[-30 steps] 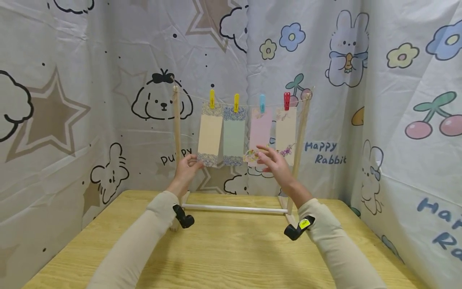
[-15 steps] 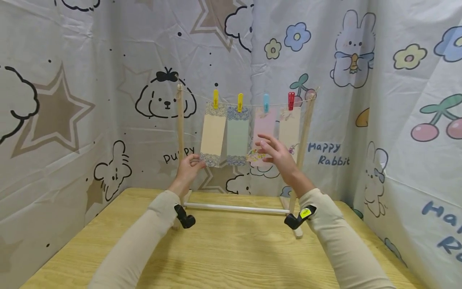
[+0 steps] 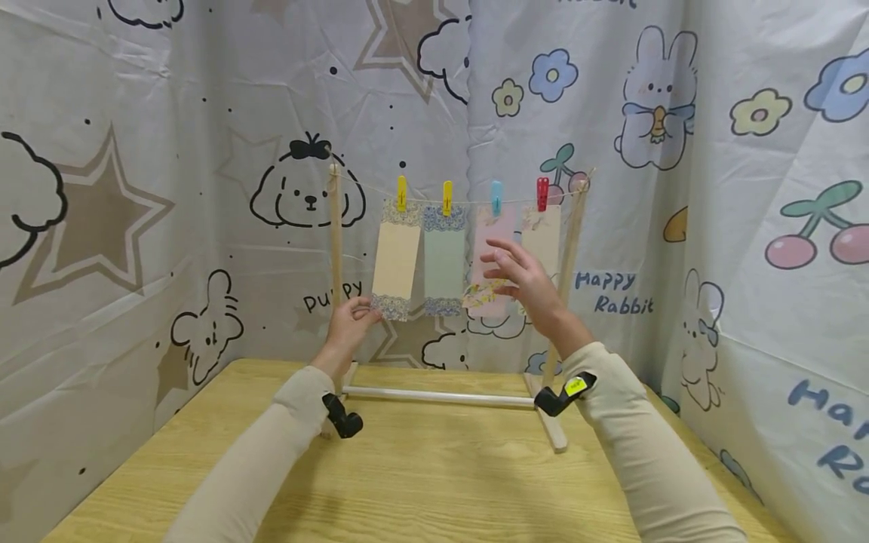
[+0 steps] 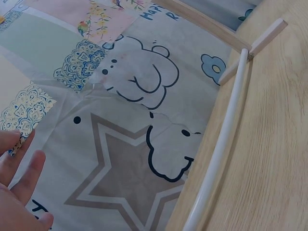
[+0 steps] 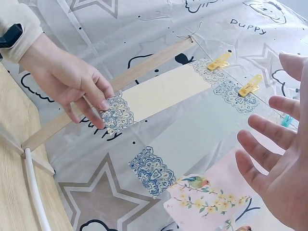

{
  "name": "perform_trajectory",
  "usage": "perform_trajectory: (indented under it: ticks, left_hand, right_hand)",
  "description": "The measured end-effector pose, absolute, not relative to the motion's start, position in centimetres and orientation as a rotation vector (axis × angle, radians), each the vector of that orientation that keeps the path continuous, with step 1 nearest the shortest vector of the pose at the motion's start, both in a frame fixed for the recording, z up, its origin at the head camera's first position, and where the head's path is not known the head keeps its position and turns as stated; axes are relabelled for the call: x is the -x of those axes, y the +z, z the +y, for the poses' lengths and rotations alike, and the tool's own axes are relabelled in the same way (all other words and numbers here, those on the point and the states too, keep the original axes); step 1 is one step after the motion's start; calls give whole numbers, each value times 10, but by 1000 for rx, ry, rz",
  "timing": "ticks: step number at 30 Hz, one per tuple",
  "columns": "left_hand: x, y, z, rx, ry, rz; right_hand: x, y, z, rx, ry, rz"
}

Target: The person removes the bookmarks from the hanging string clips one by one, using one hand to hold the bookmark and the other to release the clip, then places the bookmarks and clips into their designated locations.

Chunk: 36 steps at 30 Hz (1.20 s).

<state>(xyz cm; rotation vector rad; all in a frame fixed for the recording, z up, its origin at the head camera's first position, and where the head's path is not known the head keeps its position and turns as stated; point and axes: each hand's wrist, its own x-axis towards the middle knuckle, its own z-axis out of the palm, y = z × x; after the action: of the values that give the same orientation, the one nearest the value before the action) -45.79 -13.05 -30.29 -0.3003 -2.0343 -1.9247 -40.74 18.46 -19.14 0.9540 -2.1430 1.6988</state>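
My left hand (image 3: pixel 351 332) pinches the lower left corner of a cream paper card (image 3: pixel 396 260) with blue lace-pattern ends; in the right wrist view its thumb lies on the card's front. A yellow clothespin (image 3: pixel 402 194) holds this card on a string. Beside it hangs a green lace-ended card (image 3: pixel 444 260) under another yellow clothespin (image 3: pixel 447 198). My right hand (image 3: pixel 532 290) hovers with spread, slightly bent fingers before a pink floral card (image 3: pixel 490 228), partly covering it and a cream floral card (image 3: pixel 541 235). A blue clothespin (image 3: pixel 497 198) and a red clothespin (image 3: pixel 542 194) hold these two.
Two wooden posts, left post (image 3: pixel 336 241) and right post (image 3: pixel 572 241), carry the string. A white rod (image 3: pixel 441 396) joins them low down, above the wooden table (image 3: pixel 434 467). Printed curtain (image 3: pixel 292 113) surrounds the table at the back and sides.
My right hand has risen a little in front of the pink card, off its lower part. The left hand stays at the cream card's corner. The view shifts slightly.
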Motion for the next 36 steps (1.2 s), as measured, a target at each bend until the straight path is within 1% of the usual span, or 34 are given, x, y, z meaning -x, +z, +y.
perform_trajectory:
  ticks: [21,30,36]
  left_hand:
    - [454,-304,-128,325,-1924,-2011]
    - [453,-303,-126,341,-1927,-2005]
    - [449,-303,-128,321,-1941,-2013]
  right_hand:
    - [402,-171,175,-974,1725,-2133]
    - [410,-161,167,-1013,1616,-2270]
    - [416,-155,159,-1038,1683,-2232]
